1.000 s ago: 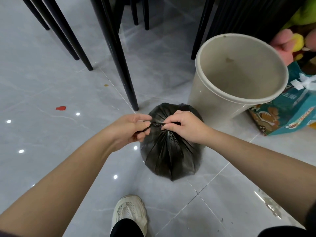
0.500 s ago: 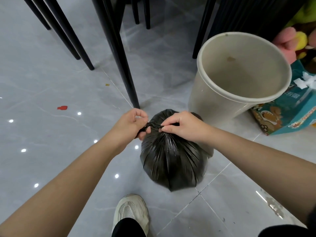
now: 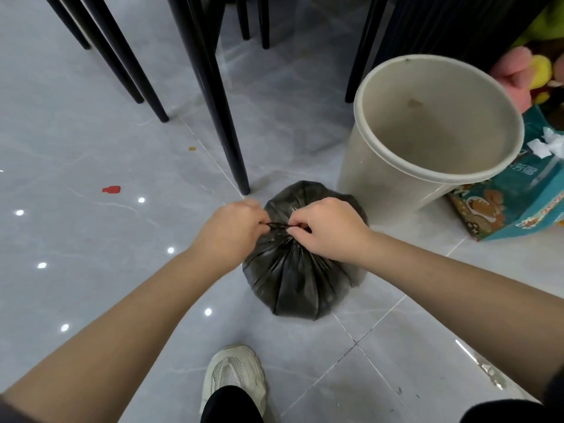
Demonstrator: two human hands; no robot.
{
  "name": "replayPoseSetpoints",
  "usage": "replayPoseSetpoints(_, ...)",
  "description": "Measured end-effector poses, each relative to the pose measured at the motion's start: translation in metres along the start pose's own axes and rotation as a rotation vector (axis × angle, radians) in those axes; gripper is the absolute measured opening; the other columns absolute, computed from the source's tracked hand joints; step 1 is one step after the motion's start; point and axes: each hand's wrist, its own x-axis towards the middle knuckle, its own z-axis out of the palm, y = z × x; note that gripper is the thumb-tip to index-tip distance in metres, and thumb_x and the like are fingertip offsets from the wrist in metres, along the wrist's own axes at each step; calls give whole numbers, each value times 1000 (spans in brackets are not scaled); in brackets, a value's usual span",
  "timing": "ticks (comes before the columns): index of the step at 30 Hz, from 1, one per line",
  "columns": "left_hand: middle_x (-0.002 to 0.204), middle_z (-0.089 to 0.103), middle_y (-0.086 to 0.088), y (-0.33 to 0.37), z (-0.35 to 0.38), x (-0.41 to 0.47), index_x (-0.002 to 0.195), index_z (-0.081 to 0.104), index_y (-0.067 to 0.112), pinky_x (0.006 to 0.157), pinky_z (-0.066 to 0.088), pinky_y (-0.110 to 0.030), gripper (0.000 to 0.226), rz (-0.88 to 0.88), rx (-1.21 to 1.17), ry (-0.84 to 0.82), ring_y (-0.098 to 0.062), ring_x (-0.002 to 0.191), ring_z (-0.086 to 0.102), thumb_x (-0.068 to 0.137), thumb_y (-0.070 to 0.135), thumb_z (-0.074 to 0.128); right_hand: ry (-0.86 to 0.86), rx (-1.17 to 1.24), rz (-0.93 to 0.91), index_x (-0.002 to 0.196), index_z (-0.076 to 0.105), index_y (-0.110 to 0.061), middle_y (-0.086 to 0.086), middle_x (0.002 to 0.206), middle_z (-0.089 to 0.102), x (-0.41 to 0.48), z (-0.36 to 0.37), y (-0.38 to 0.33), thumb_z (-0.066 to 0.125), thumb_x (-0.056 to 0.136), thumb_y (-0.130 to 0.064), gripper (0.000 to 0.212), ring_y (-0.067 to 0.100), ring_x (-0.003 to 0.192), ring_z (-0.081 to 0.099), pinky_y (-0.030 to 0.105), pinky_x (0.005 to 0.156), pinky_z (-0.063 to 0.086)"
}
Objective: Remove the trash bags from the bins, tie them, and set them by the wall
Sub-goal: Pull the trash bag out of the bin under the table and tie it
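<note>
Gripping the twisted neck of the trash bag (image 3: pixel 294 276), both hands meet at its top. Head view only.

Left hand (image 3: pixel 233 230): fingers curled in, closed on the left end of the short black twist of plastic. Right hand (image 3: pixel 331 228): fingers pinched shut on the right end of the same twist. The hands are near each other but not touching; a short length of twisted plastic shows between them, running roughly left to right.

Trash bag: black, full, rounded, sitting on the grey tile floor (image 3: pixel 91 270). Its gathered neck points up toward the camera; pleats fan out and down from the neck on all sides. Long axis roughly vertical, base on the floor. Whether a knot is already formed cannot be told.

Bin (image 3: pixel 381 178): beige, round, upright, open mouth facing up, no liner visible inside, a small brown mark on the inner wall. It stands just beside the bag, to the bag's upper right; contact between them cannot be told.

Black chair legs (image 3: pixel 225 132) stand beyond the bag, the closest one landing near its upper left edge. A teal printed box (image 3: pixel 512 206) lies right of the bin, with plush toys (image 3: pixel 518 68) behind it. A small red scrap (image 3: pixel 111 189) lies on the floor at left. A pale sneaker (image 3: pixel 233 374) is at the lower edge, near the bag.
</note>
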Motion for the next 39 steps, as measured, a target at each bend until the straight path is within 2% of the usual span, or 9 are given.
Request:
replayPoseSetpoints(4,58,50,0,2,5,-4,60,58,18,54,30,-30,55,203,371,331,-22,47,50,96,10,17,-13,146,327,74,68,-21,-5,70,65,12,-6,-9,55,84,-32,20,22,77,60,30,67,48)
replayPoseSetpoints(8,51,47,0,19,11,-19,59,52,18,47,19,-24,35,97,417,447,-22,36,43,93,22,46,-31,291,469,69,68,-17,-8,59,57,17,-9,-12,59,82,-24,17,18,69,56,28,67,48)
replayPoseSetpoints(11,50,49,1,32,17,-31,62,53,17,40,20,-22,27,17,338,441,-20,33,42,88,23,53,-46,606,607,69,67,-18,-4,49,59,14,-10,-19,58,83,-16,17,13,46,58,23,50,51)
replayPoseSetpoints(14,46,46,1,32,20,-35,61,55,16,35,20,-22,21,-17,300,428,-20,32,38,76,13,69,25,815,728,66,65,-21,-2,42,54,11,-9,-24,60,81,-11,19,9,35,50,13,32,32)
replayPoseSetpoints(19,40,37,0,23,18,-35,56,47,15,37,16,-20,26,-15,293,472,-21,30,27,53,-7,60,134,1175,806,76,64,-14,1,59,57,13,-20,-31,56,86,-6,15,8,38,46,16,34,26)
replayPoseSetpoints(24,41,36,2,29,23,-31,57,44,17,40,14,-18,19,27,318,457,-21,28,30,56,-2,48,115,1329,891,95,61,-12,4,75,72,17,-23,-37,49,92,-6,14,5,38,55,16,36,26)
replayPoseSetpoints(28,41,36,3,29,33,-31,56,43,16,40,13,-17,17,79,293,435,-18,28,28,61,0,42,35,1565,1011,91,49,-11,11,77,70,21,-27,-35,36,97,1,19,5,36,55,13,29,30)
replayPoseSetpoints(34,53,53,3,17,48,-46,65,53,16,35,34,-26,24,143,46,209,-22,41,50,81,24,38,-230,1270,862,90,61,-5,9,68,64,15,-26,-31,48,93,0,14,4,38,56,14,40,48)
replayPoseSetpoints(39,73,65,6,-1,28,-41,90,66,21,61,46,-24,19,-222,-442,250,-13,64,57,90,20,48,-362,661,426,83,71,-9,2,60,65,2,-34,-25,46,87,-1,26,8,43,58,18,47,51)
